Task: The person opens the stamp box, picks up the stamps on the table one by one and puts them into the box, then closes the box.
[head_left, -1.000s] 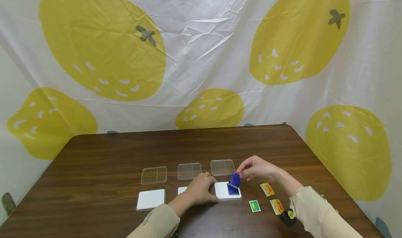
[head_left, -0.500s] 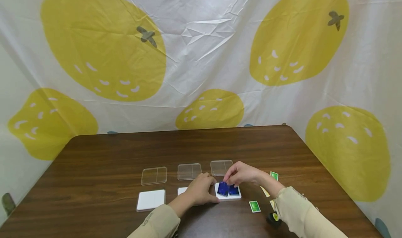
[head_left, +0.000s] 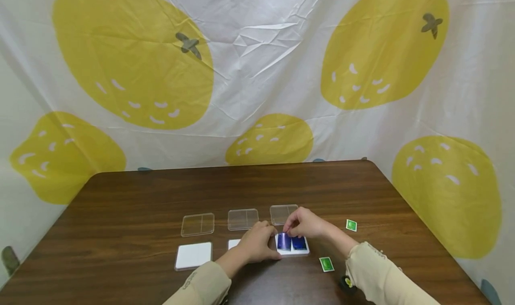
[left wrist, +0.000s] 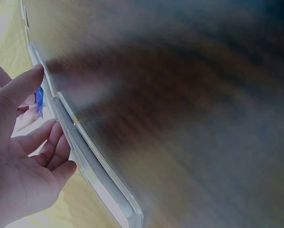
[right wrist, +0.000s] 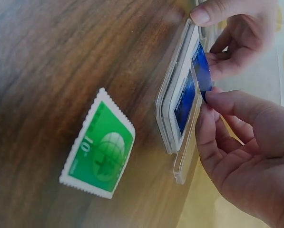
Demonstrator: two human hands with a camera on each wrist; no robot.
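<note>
A small white case point(head_left: 303, 253) lies between my hands. My left hand point(head_left: 257, 242) holds its left end, thumb at the front corner and fingers at the back corner. My right hand point(head_left: 307, 225) pinches the far edge of a dark blue stamp point(head_left: 284, 242) between thumb and index finger. This stamp overlaps the left half of the case and looks bent in the right wrist view. Another blue stamp point(head_left: 299, 243) lies flat on the case's right half. A green stamp point(right wrist: 101, 147) with a perforated white border lies on the wooden table nearby.
Another white case point(head_left: 194, 256) lies at left, and a third point(head_left: 233, 243) is partly hidden by my left hand. Behind them lie clear lids, one left point(head_left: 197, 225), one middle point(head_left: 243, 219), one right point(head_left: 278, 214). A second green stamp point(head_left: 351, 225) lies beyond my right forearm.
My right hand has moved left and down with the blue stamp, from above the right half of the case to its left half. The right sleeve now hides the orange stamps. The left hand stays put.
</note>
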